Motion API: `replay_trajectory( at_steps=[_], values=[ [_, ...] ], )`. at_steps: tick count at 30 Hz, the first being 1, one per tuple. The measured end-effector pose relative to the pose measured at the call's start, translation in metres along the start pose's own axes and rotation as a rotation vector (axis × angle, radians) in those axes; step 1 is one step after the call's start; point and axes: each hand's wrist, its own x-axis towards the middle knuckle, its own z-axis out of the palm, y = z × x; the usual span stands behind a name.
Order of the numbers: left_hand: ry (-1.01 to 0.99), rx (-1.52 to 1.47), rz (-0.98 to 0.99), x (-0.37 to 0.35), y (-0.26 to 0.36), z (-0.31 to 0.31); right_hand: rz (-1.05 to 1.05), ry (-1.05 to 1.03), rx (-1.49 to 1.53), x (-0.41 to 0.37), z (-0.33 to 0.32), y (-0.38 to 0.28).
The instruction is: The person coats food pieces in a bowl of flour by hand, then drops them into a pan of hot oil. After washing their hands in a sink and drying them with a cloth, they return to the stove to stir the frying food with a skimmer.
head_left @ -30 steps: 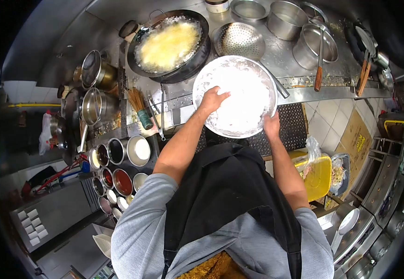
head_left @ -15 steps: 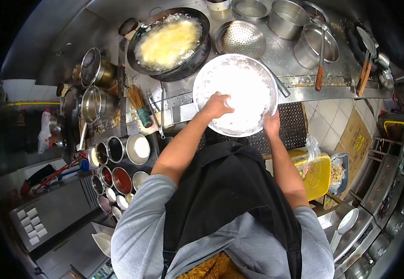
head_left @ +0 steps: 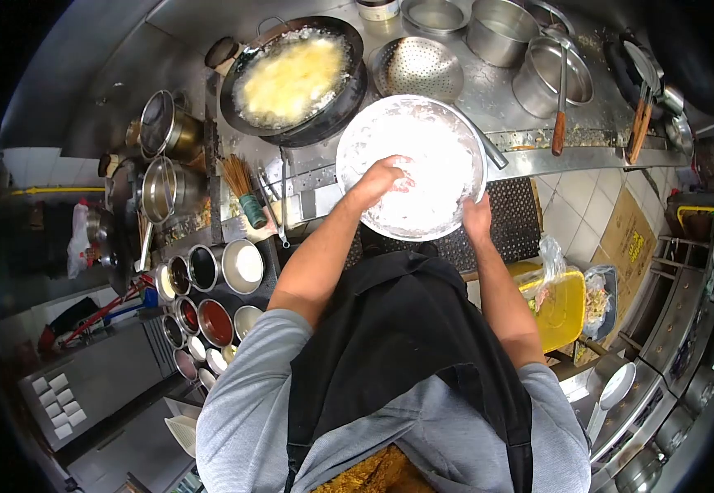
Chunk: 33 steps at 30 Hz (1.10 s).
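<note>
A round metal bowl [head_left: 477,140], its inside coated with bright white powder [head_left: 422,141], is tilted toward me above the stove's front edge. My right hand [head_left: 477,218] grips the bowl's lower right rim, thumb on the near side; the other fingers are hidden behind it. Inside the bowl is my left hand [head_left: 380,181], at the left part of the powder. Its fingers are half curled with a gap between them, and white dust clings to the fingertips. Glare hides whether anything lies within the powder.
A wok [head_left: 354,89] of foaming oil with pale yellow food stands behind left. A perforated ladle [head_left: 418,70] lies behind the bowl, and a pot [head_left: 550,78] stands to its right. Near the counter edge is a bamboo brush [head_left: 246,193]. Sauce containers [head_left: 215,322] stand left, a yellow bin [head_left: 562,308] right.
My left hand has turned in the powder, and its whitened fingertips now show. The bowl stays in my right hand. The whole view has shifted slightly.
</note>
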Motion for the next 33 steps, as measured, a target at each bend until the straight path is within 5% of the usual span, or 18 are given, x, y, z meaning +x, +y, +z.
replay_trajectory(
  at_steps=[6, 10, 12, 16, 18, 22, 30, 33],
  values=[
    [0.185, 0.072, 0.067, 0.005, 0.009, -0.023, 0.017, -0.016, 0.044, -0.003, 0.000, -0.003],
    [0.352, 0.364, 0.124, 0.018, 0.009, -0.025, 0.032, 0.002, 0.035, -0.002, 0.000, -0.003],
    [0.321, 0.755, 0.228, 0.026, 0.012, -0.015, 0.034, 0.013, 0.018, 0.000, 0.001, 0.001],
    [0.218, 0.419, 0.241, 0.071, -0.023, 0.009, 0.024, 0.006, -0.023, 0.003, 0.000, 0.008],
    [0.254, 0.936, 0.576, 0.080, -0.030, 0.025, 0.011, 0.011, -0.029, 0.004, 0.000, 0.012],
    [0.273, 1.286, 0.443, 0.080, -0.032, 0.041, 0.007, 0.015, -0.057, 0.003, -0.001, 0.006],
    [0.165, 0.841, 0.309, 0.033, 0.001, 0.013, 0.013, 0.014, -0.035, -0.002, -0.003, -0.001],
    [0.159, 0.824, 0.117, 0.029, -0.010, -0.014, 0.004, 0.011, -0.034, -0.001, -0.001, 0.001]
  ],
)
